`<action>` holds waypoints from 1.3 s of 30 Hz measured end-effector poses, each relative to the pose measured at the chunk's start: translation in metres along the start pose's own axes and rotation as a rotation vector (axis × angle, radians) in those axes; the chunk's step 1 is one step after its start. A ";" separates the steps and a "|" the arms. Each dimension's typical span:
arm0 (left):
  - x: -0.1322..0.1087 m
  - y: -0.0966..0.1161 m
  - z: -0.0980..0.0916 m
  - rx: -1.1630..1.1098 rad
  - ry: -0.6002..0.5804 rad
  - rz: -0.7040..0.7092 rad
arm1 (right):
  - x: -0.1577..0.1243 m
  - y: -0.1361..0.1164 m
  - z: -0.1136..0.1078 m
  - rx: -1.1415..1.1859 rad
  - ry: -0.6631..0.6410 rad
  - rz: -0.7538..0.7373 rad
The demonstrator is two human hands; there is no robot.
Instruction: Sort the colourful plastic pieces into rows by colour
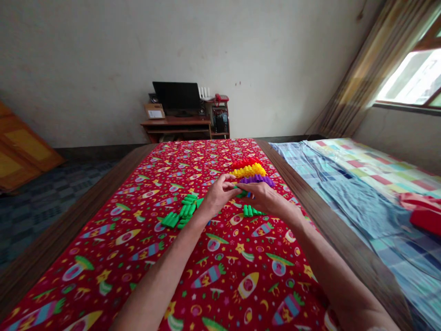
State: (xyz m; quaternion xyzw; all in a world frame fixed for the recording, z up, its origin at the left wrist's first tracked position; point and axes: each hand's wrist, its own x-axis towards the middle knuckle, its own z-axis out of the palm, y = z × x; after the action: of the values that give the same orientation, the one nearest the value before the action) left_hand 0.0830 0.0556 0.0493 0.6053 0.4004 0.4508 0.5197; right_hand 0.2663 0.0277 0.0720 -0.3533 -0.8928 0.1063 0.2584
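Closest to my camera runs a red cloth (225, 250), a flat textile printed with rockets and stars, bordered by dark wood grain (347, 239). On it, a loose heap of ribbed green pieces (188, 210), glossy and plastic-looking, lies just beside my left hand (219, 195); a smaller green cluster (251, 211) sits just nearer than my right hand (260, 195). Both hands meet with fingers closed on one green piece (241, 193), mostly hidden, so I can't make out its full shape. Just past them lie bumpy rows of rounded pieces: purple (260, 179), then yellow (248, 170), then red (245, 162). Farther off, a brown wooden desk (188, 121) carries a flat black monitor (176, 96) and a square-edged cardboard box (154, 111), before a matte, smudged wall (103, 59).
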 end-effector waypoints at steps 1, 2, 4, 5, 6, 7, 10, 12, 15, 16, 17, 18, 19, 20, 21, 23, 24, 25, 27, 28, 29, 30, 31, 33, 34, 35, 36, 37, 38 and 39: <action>0.000 -0.001 -0.001 -0.020 0.012 -0.004 | 0.001 -0.001 0.004 -0.043 0.015 0.029; 0.000 -0.002 -0.002 -0.033 0.020 -0.012 | 0.002 -0.001 0.008 -0.080 0.023 0.068; 0.000 -0.007 -0.004 -0.039 0.029 -0.031 | 0.002 0.001 0.013 -0.134 0.008 0.125; 0.000 -0.010 -0.004 -0.036 0.033 -0.040 | 0.002 0.003 0.015 -0.154 -0.011 0.134; 0.000 -0.013 -0.004 -0.033 0.036 -0.048 | 0.002 0.004 0.016 -0.170 -0.037 0.127; 0.000 -0.016 -0.004 -0.030 0.031 -0.057 | 0.002 0.005 0.017 -0.182 -0.062 0.110; 0.002 -0.024 -0.003 -0.015 -0.020 -0.089 | 0.002 0.006 0.016 -0.219 -0.129 0.073; 0.004 -0.029 -0.003 -0.001 -0.068 -0.110 | 0.003 0.006 0.014 -0.256 -0.183 0.093; 0.007 -0.036 -0.004 0.023 -0.135 -0.136 | 0.003 0.003 0.011 -0.316 -0.265 0.169; 0.008 -0.039 -0.004 0.036 -0.154 -0.146 | 0.002 0.002 0.010 -0.328 -0.294 0.197; 0.008 -0.041 -0.003 0.052 -0.169 -0.155 | 0.002 0.000 0.008 -0.331 -0.326 0.218; 0.008 -0.044 -0.003 0.069 -0.178 -0.162 | 0.001 -0.002 0.005 -0.325 -0.354 0.231; 0.008 -0.047 -0.001 0.089 -0.182 -0.166 | 0.001 -0.004 0.001 -0.314 -0.369 0.242; 0.007 -0.050 0.000 0.111 -0.182 -0.166 | 0.000 -0.006 -0.003 -0.300 -0.369 0.251; 0.007 -0.052 0.003 0.134 -0.182 -0.162 | -0.001 -0.007 -0.008 -0.291 -0.348 0.262; 0.005 -0.056 0.008 0.183 -0.180 -0.143 | -0.003 -0.007 -0.017 -0.297 -0.271 0.289; 0.005 -0.058 0.011 0.209 -0.175 -0.129 | -0.004 -0.005 -0.021 -0.312 -0.240 0.302; 0.005 -0.059 0.014 0.237 -0.170 -0.113 | -0.005 -0.003 -0.025 -0.326 -0.227 0.308; 0.004 -0.060 0.017 0.299 -0.155 -0.078 | -0.008 0.004 -0.030 -0.332 -0.248 0.308; 0.004 -0.061 0.018 0.334 -0.147 -0.062 | -0.009 0.008 -0.031 -0.324 -0.269 0.315; 0.004 -0.061 0.018 0.370 -0.138 -0.046 | -0.010 0.011 -0.032 -0.316 -0.283 0.325; 0.004 -0.060 0.018 0.407 -0.129 -0.031 | -0.011 0.014 -0.032 -0.310 -0.288 0.340; 0.004 -0.060 0.017 0.445 -0.121 -0.014 | -0.012 0.016 -0.032 -0.304 -0.289 0.355; 0.001 -0.056 0.015 0.503 -0.113 0.018 | -0.013 0.017 -0.030 -0.279 -0.305 0.352; -0.002 -0.054 0.014 0.529 -0.126 0.040 | -0.013 0.017 -0.029 -0.266 -0.321 0.336; -0.005 -0.051 0.014 0.566 -0.155 0.072 | -0.013 0.017 -0.028 -0.258 -0.343 0.318; -0.008 -0.049 0.015 0.620 -0.197 0.110 | -0.013 0.017 -0.027 -0.262 -0.365 0.307; -0.012 -0.047 0.016 0.688 -0.244 0.150 | -0.013 0.017 -0.025 -0.280 -0.386 0.305; -0.015 -0.046 0.018 0.765 -0.286 0.188 | -0.013 0.017 -0.024 -0.305 -0.399 0.310; -0.019 -0.046 0.021 0.844 -0.316 0.220 | -0.014 0.018 -0.021 -0.327 -0.403 0.321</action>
State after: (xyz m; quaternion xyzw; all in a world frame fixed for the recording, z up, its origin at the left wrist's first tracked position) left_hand 0.0972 0.0388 -0.0001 0.8640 0.3982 0.2033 0.2316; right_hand 0.2966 0.0318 0.0781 -0.4987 -0.8641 0.0686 -0.0041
